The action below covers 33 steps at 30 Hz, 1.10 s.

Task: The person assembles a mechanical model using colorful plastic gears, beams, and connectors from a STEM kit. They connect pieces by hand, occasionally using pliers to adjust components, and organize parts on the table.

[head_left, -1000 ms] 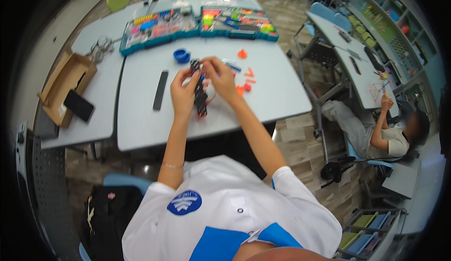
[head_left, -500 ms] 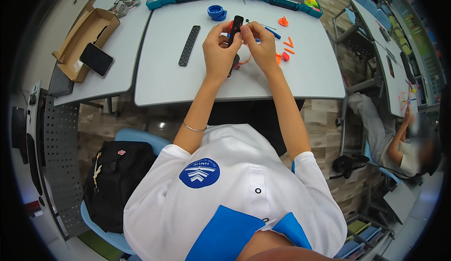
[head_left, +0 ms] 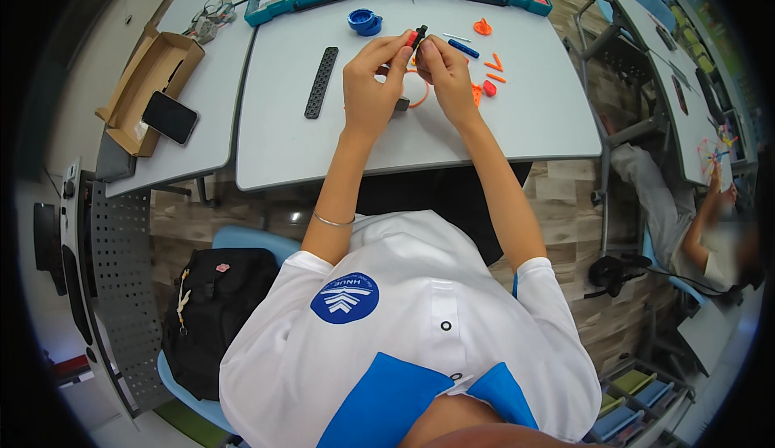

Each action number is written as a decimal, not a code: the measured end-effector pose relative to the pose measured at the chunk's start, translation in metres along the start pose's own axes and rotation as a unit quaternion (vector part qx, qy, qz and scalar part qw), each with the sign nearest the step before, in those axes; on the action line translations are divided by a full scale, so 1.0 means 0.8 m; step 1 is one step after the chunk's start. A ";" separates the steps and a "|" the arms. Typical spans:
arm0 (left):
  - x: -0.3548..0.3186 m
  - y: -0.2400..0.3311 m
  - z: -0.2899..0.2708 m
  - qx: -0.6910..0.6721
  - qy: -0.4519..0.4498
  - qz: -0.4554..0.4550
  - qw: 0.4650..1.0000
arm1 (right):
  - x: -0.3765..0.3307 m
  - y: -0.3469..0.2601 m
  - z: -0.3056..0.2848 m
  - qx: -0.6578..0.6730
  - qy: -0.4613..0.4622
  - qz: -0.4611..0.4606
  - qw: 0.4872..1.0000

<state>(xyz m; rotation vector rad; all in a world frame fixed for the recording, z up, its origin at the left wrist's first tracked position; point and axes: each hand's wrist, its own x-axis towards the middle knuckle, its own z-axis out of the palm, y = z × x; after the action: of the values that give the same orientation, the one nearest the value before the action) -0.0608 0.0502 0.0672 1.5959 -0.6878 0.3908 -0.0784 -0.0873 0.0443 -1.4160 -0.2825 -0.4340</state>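
Both hands are meeting above the table (head_left: 291, 149), toward its far edge. Left hand (head_left: 367, 93) and right hand (head_left: 446, 77) are pinching a small black piece (head_left: 419, 36) between fingertips, its long axis probably running upright; red part looks clipped on. Neither hand is nearer.

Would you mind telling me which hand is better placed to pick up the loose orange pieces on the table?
Probably the right hand. The orange pieces lie just beside it on its own side, while the left hand sits farther away. Both hands now pinch the small black part, so one must let go first.
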 end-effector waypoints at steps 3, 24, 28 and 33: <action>0.004 0.001 -0.004 -0.017 -0.027 -0.015 0.999 | -0.001 -0.005 -0.002 0.053 -0.010 0.039 0.998; 0.014 -0.025 0.006 0.184 0.020 0.114 0.976 | 0.001 -0.001 -0.004 -0.101 0.142 -0.100 0.980; 0.015 -0.031 0.007 0.222 0.007 0.162 0.961 | 0.004 -0.002 0.005 -0.242 0.098 -0.150 0.954; 0.008 -0.032 0.015 0.180 -0.028 0.155 0.971 | 0.005 0.001 0.000 -0.285 0.111 -0.160 0.939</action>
<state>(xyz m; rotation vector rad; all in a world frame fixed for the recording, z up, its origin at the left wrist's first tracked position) -0.0415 0.0383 0.0497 1.8481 -0.9554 0.7370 -0.0745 -0.0879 0.0449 -1.8714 -0.2095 -0.9976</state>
